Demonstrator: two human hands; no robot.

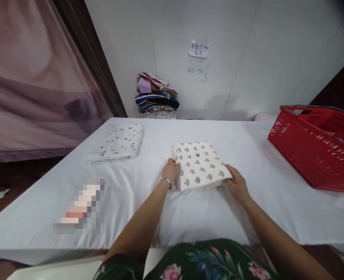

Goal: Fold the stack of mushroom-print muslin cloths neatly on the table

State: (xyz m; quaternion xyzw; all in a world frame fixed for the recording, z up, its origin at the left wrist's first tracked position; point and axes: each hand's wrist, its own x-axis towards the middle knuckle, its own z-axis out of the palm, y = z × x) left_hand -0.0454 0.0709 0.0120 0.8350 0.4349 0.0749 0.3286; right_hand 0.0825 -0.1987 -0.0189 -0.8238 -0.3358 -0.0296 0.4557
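A folded white cloth with a mushroom print (199, 165) lies on the white table (248, 217) in front of me. My left hand (171, 171) grips its left edge, fingers closed on the fabric. My right hand (236, 183) holds the near right corner, fingers tucked under the fold. A bracelet sits on my left wrist.
A second folded cloth with small grey prints (119, 142) lies at the table's far left. A red plastic basket (318, 144) stands at the right edge. A stack of folded clothes (157, 95) rests against the back wall, below two paper notes (198, 58). A blurred patch (80, 206) lies near left.
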